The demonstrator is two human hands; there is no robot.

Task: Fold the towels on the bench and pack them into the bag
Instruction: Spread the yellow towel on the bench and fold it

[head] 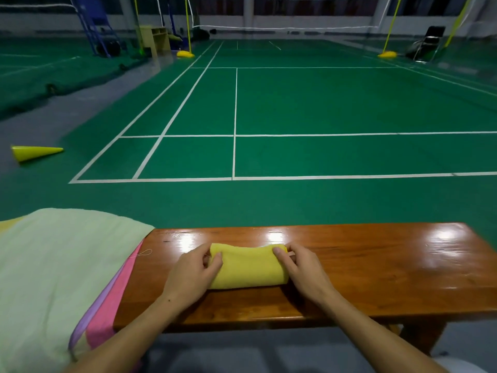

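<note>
Head view looks down over two bare forearms reaching onto a glossy wooden bench (376, 267). At the near middle of the bench lies a folded yellow towel (247, 267), its long side running along the bench, closer to the left end than the right. The left hand (192, 275) grips the towel's left end, thumb curled on top and fingers tucked round the edge. The right hand (301, 265) grips the right end the same way, thumb pressed on the top far corner, fingers wrapped beneath. So the towel sits squarely between the two grips, flat on the wood, with both hands touching it at opposite ends.

Over the bench's left end drapes a pale green cloth (53, 265), with pink (113, 300) and lilac (88, 316) layers showing under its right edge; whether these are towels or the bag, I cannot tell.

Beyond the bench stretches a green court (295, 103) with white lines. A yellow cone (35, 152) lies on its side at far left. Farther off stand a net (290, 20) on yellow posts and a dark chair (429, 44).
</note>
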